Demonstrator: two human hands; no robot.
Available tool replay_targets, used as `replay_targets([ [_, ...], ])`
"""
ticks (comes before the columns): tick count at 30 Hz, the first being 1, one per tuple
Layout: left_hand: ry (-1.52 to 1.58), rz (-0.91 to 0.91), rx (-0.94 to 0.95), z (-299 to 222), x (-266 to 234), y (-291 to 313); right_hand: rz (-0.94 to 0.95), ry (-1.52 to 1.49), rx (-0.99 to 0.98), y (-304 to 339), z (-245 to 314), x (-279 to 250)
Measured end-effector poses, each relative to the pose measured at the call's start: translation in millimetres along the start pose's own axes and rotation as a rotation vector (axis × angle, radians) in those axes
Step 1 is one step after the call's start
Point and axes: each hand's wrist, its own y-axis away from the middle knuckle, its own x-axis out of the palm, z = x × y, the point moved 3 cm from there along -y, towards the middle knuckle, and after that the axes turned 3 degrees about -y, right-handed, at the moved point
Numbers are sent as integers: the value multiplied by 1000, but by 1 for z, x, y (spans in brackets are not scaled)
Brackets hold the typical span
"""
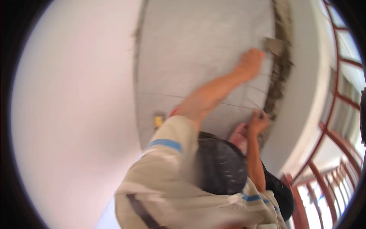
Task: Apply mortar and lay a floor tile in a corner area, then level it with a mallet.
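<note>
My left hand (249,64) reaches far forward over the grey tiled floor (198,45), fingers closed round what looks like a scraper (274,46) with a flat greyish blade. Its blade lies at the tiles' right edge, over the rough dark gap (280,72). Nearer to me, my right hand (260,123) is closed beside the same gap. From its fingers a thin, pale, stick-like thing (254,103) points forward and left; blur hides its exact kind. A pink shoe (239,135) shows just left of my right hand.
A white wall (76,95) rises along the left. A yellow and black object (159,120) lies by its foot. On the right, a pale ledge (305,95) runs beside the gap, with a reddish-brown railing (328,129) beyond. My dark-clothed knee (223,166) is bent below.
</note>
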Motion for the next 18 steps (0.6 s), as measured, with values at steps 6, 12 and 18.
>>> replay_targets([
  [6,-283,-113,-31,41,-97,49,-7,-154,105,8,25,-6],
  [12,-816,-184,-376,171,-270,172,-52,346,-4,1,34,2],
  [18,-743,-146,-522,174,-280,256,462,267,-885,64,232,109],
])
